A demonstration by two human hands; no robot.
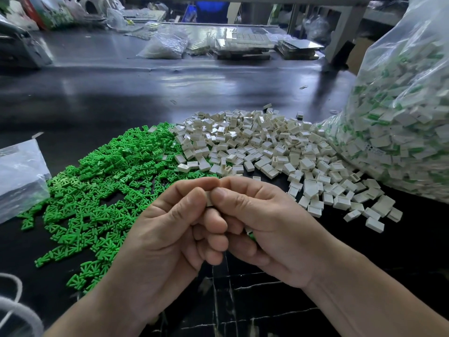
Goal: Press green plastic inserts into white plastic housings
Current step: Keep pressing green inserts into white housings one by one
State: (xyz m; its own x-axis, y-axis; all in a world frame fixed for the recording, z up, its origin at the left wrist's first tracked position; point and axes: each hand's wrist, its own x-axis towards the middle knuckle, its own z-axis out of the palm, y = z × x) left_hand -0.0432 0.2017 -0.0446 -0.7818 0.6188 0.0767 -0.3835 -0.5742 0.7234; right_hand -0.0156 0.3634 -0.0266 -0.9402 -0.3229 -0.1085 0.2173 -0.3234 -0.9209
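My left hand (175,229) and right hand (264,227) pinch one housing (209,200) between curled fingers (192,194). It's light, stiff and slick, I judge; grip its flat sides. Loose inserts (109,181) lie left beyond the fingers, spare housings (255,147) right.

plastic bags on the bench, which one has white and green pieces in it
The big clear bag at the far right, packed with white housings showing green; the small bag at left shows none.
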